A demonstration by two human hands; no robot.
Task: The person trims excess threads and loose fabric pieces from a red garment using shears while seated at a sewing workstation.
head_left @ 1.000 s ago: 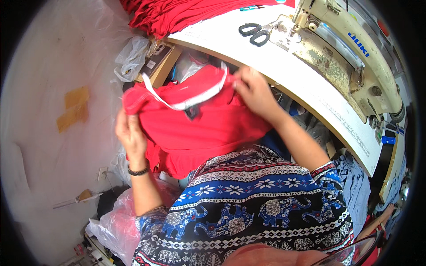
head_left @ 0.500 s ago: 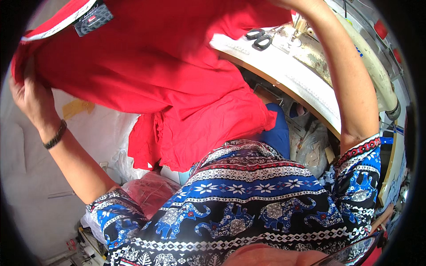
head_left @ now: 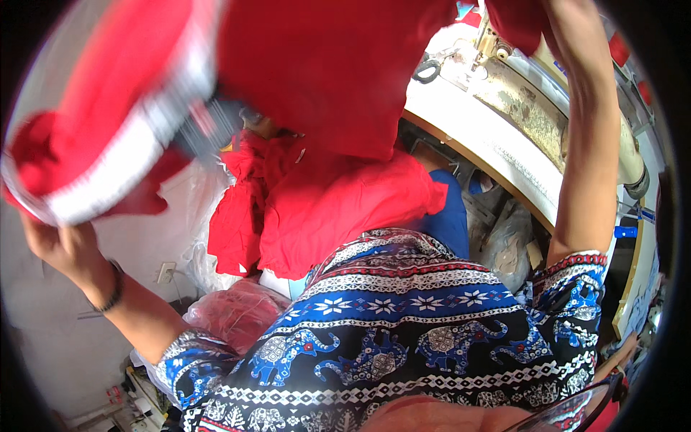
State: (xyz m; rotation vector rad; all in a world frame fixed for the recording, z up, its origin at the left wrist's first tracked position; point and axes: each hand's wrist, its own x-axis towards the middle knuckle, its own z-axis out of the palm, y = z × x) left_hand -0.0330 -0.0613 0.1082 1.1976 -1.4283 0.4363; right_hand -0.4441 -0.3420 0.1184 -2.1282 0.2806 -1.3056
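A red shirt is held up and spread between my hands, its upper part running out of view. My left hand, with a dark bracelet at the wrist, is closed on the shirt's edge near a white band. A dark label by that band is smeared by motion. At the upper right, my right hand is mostly cut off, its fingers hidden; red cloth hangs from beside it. More red cloth lies crumpled across my lap, beneath the raised shirt.
A worn sewing machine stands on a white table to the right. Black-handled scissors lie by it, partly covered by the shirt. A plastic bag with red contents sits at my left, near a wall socket.
My left hand has moved down a little and the shirt's banded edge has swung rightward and down, uncovering more lap cloth. My right hand has shifted right, and the shirt hides more of the scissors.
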